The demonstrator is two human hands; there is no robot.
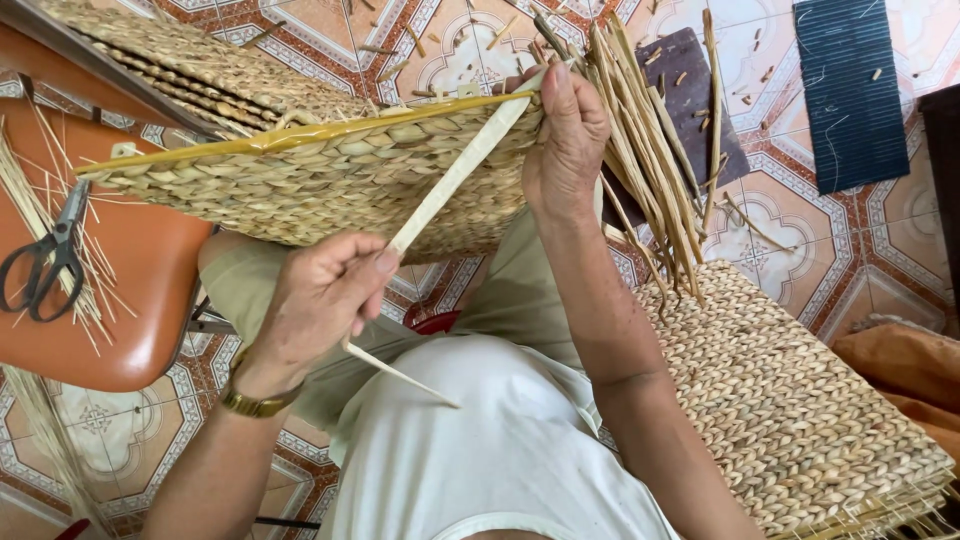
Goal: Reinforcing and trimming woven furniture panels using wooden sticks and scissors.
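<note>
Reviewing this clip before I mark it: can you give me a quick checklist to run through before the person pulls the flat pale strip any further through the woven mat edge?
1. Left hand pinches the pale strip between thumb and fingers: ok.
2. Right hand steadies the upper edge of the woven mat where the strip enters: ok.
3. Strip runs straight and unkinked between the two hands: ok.
4. Strip's pointed tail hangs free over the lap, not snagged: ok.
5. Where the strip passes under the yellow rim: cannot tell, the fingers hide it.
6. Scissors lie on the orange stool, away from both hands: ok.
</note>
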